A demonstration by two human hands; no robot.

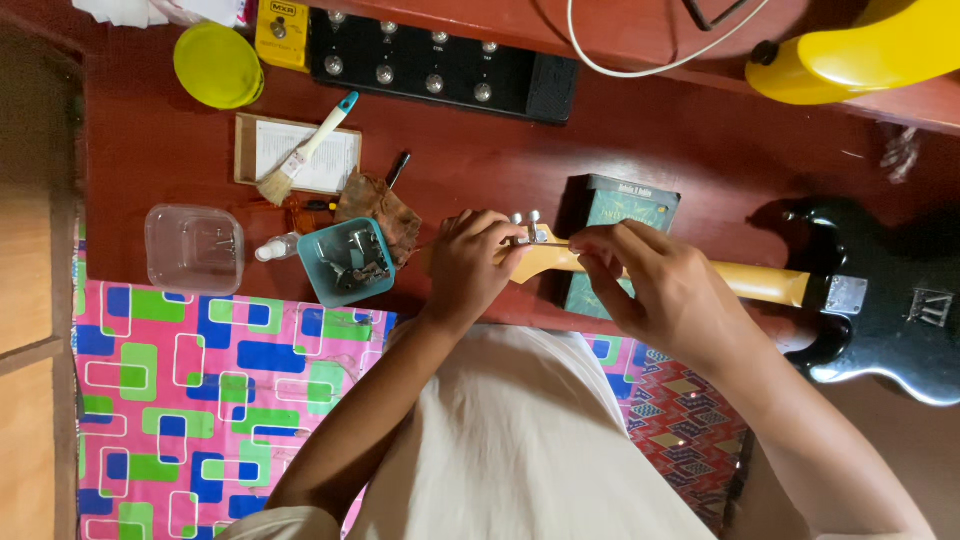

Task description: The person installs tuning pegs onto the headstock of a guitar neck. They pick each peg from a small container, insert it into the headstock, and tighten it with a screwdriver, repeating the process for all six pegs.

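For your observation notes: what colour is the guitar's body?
Black guitar body, glossy; seen best in the head view.

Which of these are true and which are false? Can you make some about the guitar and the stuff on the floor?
1. Both hands are at the head end of the guitar neck. True: the left hand grips the headstock by the tuning pegs, and the right hand pinches right beside it.
2. The guitar body is white. False: it is black.
3. A brush lies on a card. True.
4. The teal tub is empty. False: it holds small metal parts.
5. The round lid is red. False: it is yellow-green.
6. A book lies under the neck. True.
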